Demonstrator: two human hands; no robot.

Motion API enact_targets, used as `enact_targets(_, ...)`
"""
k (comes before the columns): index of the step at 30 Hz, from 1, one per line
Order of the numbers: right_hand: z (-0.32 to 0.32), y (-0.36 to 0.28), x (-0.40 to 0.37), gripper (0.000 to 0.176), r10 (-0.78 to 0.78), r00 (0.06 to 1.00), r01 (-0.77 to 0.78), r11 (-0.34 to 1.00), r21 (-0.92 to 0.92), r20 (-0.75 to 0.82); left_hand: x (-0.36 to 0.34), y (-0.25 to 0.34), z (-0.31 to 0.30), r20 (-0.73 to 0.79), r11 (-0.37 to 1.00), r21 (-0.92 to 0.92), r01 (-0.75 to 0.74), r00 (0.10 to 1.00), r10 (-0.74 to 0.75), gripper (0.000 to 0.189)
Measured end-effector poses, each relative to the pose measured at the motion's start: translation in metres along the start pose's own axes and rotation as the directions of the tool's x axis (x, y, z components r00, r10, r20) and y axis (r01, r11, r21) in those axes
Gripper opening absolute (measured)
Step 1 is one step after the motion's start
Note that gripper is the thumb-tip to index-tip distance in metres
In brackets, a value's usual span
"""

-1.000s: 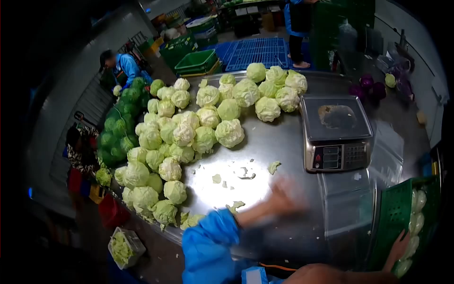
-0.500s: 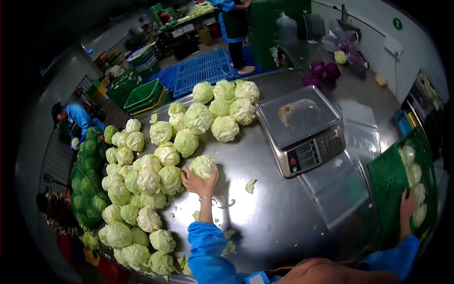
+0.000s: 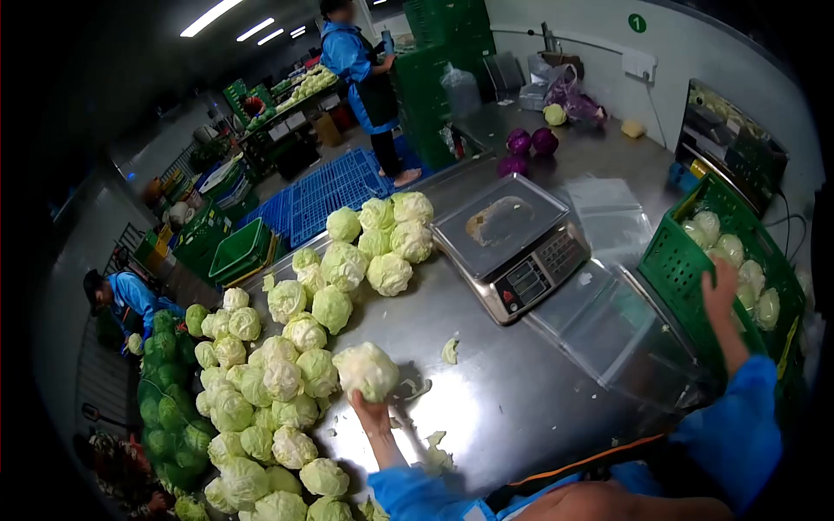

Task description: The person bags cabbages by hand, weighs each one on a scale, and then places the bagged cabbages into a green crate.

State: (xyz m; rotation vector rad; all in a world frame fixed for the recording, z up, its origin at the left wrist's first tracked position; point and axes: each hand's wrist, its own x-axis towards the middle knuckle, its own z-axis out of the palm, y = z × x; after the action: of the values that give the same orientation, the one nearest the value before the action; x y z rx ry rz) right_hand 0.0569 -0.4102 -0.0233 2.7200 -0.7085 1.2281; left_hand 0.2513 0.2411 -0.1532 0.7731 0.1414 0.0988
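Note:
My left hand [image 3: 368, 410] grips a pale green cabbage [image 3: 367, 371] from below, just off the steel table [image 3: 504, 391], beside the big heap of trimmed cabbages [image 3: 278, 365]. My right hand [image 3: 719, 285] rests on the rim of a green plastic crate [image 3: 678, 260] at the right, which holds several wrapped cabbages [image 3: 738, 260]. Both of my arms wear blue sleeves. A digital scale [image 3: 512, 245] stands between the two hands, its platform bare.
Clear plastic bags [image 3: 608, 321] lie flat by the scale. Loose leaf scraps [image 3: 449, 350] dot the table. Purple cabbages [image 3: 528, 143] sit at the far end. One person in blue stands beyond the table [image 3: 365, 69]; another crouches at left [image 3: 122, 295] by darker cabbages [image 3: 165, 382].
My left hand reached to the heap, took hold of a cabbage and drew it toward me. My right hand moved up the crate's edge to its rim. The view tilted upward.

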Motion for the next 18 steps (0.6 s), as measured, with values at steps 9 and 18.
enact_targets(9, -0.030, -0.212, -0.115, 0.062, -0.613, 0.157, -0.679, -0.636, -0.367, 0.774, -0.201, -0.039, 0.243, 0.859, 0.251, 0.510, -0.823, 0.503, -0.096, 0.078)
enact_targets(18, -0.076, -0.005, -0.159, 0.063, -0.170, 0.405, -0.583, -0.805, 0.110, 0.898, -0.165, -0.276, 0.256, 0.744, 0.387, 0.648, -0.655, 0.653, -0.140, 0.027)
